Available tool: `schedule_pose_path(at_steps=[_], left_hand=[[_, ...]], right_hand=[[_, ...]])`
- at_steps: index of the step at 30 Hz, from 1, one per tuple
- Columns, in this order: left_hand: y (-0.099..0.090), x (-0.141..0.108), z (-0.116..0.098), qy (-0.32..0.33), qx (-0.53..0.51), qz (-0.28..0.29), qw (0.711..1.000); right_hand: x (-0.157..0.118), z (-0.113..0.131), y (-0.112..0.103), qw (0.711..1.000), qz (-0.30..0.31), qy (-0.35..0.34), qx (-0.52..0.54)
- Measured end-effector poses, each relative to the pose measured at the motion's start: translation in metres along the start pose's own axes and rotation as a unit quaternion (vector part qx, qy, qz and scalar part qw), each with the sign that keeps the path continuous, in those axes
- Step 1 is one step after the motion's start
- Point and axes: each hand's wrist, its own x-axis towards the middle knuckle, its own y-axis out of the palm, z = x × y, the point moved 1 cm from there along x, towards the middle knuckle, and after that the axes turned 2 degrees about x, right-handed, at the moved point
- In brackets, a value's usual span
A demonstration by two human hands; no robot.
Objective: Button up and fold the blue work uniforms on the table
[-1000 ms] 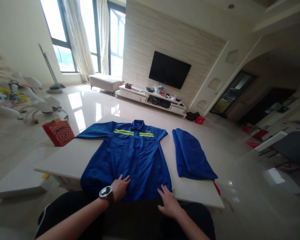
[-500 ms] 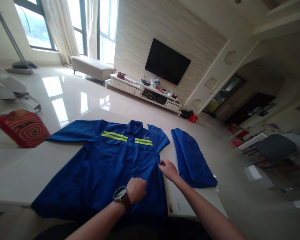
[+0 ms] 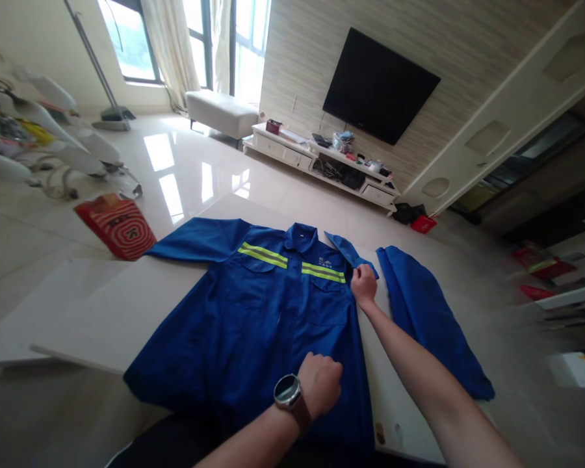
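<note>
A blue work jacket (image 3: 273,325) with yellow-green and grey chest stripes lies front up, its collar at the far end. One sleeve (image 3: 199,235) stretches out to the left; of the right-side sleeve (image 3: 344,247), only a short part shows beside the collar. My right hand (image 3: 364,285) is closed at the jacket's right edge by the armhole, gripping the cloth there. Over the lower front, my left hand (image 3: 320,383), with a watch on its wrist, is curled closed, knuckles up. Its fingertips are hidden, so I cannot tell what they hold.
The jacket lies on a pale board-like surface (image 3: 92,312). A folded blue garment (image 3: 424,312) lies to the right. Beyond the left sleeve stands a red patterned bag (image 3: 119,227). Farther off are a low white cabinet (image 3: 273,146) and a bench (image 3: 219,112).
My right hand has moved up the jacket's right edge to the armhole. The right-side sleeve has shifted outward, uncovering more chest stripe. My left hand remains closed over the lower front. The view has shifted.
</note>
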Motion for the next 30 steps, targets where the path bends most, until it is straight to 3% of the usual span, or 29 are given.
schedule_pose_path(at_steps=[2, 3, 5, 7, 10, 13, 16, 20, 23, 25, 27, 30], left_hand=[[0.0, -0.003, -0.003, 0.003, -0.001, -0.004, 1.0], [0.001, -0.004, -0.005, 0.005, 0.0, -0.005, 1.0], [0.001, -0.006, -0.008, 0.007, 0.007, -0.004, 1.0], [0.003, -0.007, -0.012, 0.008, 0.015, -0.004, 1.0], [0.007, -0.004, -0.016, 0.009, 0.027, -0.006, 1.0], [0.011, 0.001, -0.019, 0.015, 0.035, -0.009, 0.999], [0.015, 0.006, -0.022, 0.021, 0.04, -0.013, 0.999], [0.03, 0.016, -0.017, -0.015, 0.053, -0.021, 0.998], [0.043, 0.025, -0.005, -0.097, 0.073, -0.01, 0.993], [0.048, 0.029, 0.004, -0.152, 0.077, 0.025, 0.985], [0.048, 0.029, 0.011, -0.174, 0.071, 0.06, 0.98], [0.043, 0.024, 0.017, -0.156, 0.066, 0.07, 0.983]], right_hand=[[-0.025, -0.026, -0.018, 0.994, -0.089, -0.034, 0.046], [-0.042, -0.041, -0.025, 0.991, -0.099, -0.064, 0.061], [-0.081, -0.07, -0.033, 0.986, -0.034, -0.15, 0.071], [-0.116, -0.093, -0.036, 0.973, 0.073, -0.212, 0.049], [-0.138, -0.103, -0.039, 0.977, 0.114, -0.178, 0.025], [-0.119, -0.076, -0.041, 0.985, 0.075, -0.149, 0.034], [-0.084, -0.028, -0.034, 0.985, 0.073, -0.153, 0.012], [-0.044, 0.034, -0.003, 0.987, 0.088, -0.125, -0.057], [-0.023, 0.06, 0.025, 0.989, 0.117, -0.07, -0.063], [-0.007, 0.065, 0.033, 0.989, 0.139, -0.024, -0.043], [0.014, 0.055, 0.028, 0.989, 0.142, 0.007, -0.028], [0.051, 0.009, -0.011, 0.996, 0.083, 0.043, -0.013]])
